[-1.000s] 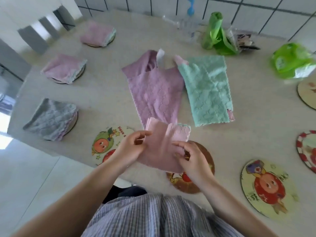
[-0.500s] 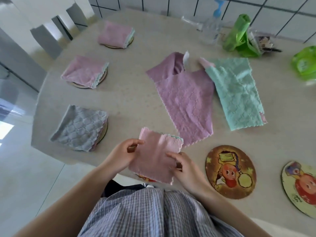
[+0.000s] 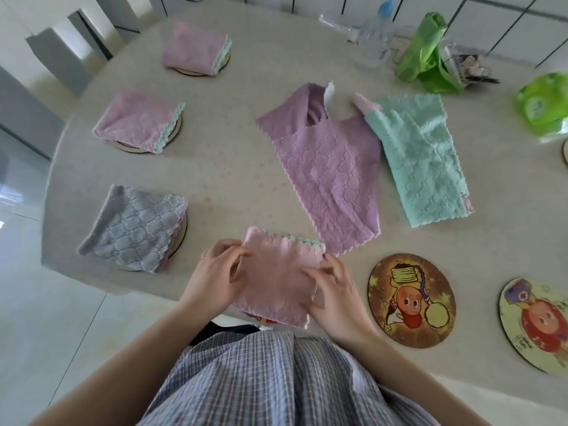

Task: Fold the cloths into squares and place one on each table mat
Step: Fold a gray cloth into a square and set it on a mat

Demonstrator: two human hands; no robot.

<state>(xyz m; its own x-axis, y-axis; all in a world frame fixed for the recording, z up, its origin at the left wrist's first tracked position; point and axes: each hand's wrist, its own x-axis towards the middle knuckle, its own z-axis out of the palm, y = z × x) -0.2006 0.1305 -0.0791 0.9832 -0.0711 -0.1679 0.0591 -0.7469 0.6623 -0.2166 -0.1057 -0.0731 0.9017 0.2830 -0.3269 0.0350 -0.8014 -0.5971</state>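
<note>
A folded pink cloth [image 3: 278, 276] lies at the table's near edge over a round mat whose rim [image 3: 261, 318] peeks out below it. My left hand [image 3: 215, 275] holds its left edge with curled fingers. My right hand [image 3: 333, 290] rests on its right side, fingers bent on the fabric. Unfolded on the table lie a purple cloth [image 3: 329, 176] and a mint green cloth [image 3: 421, 161]. Folded cloths sit on mats at the left: a grey one [image 3: 135, 229], a pink one [image 3: 138, 121] and another pink one [image 3: 196, 47].
Two bare cartoon mats [image 3: 412, 299] [image 3: 538, 324] lie to the right of my hands; another mat's edge [image 3: 565, 152] shows at the far right. A plastic bottle [image 3: 373, 35], green bags [image 3: 424, 53] and a green packet [image 3: 544, 106] stand at the back.
The folded pink cloth has been carried left from the brown mat and lowered onto the mat by the table edge. Both hands moved with it; the view shifted left.
</note>
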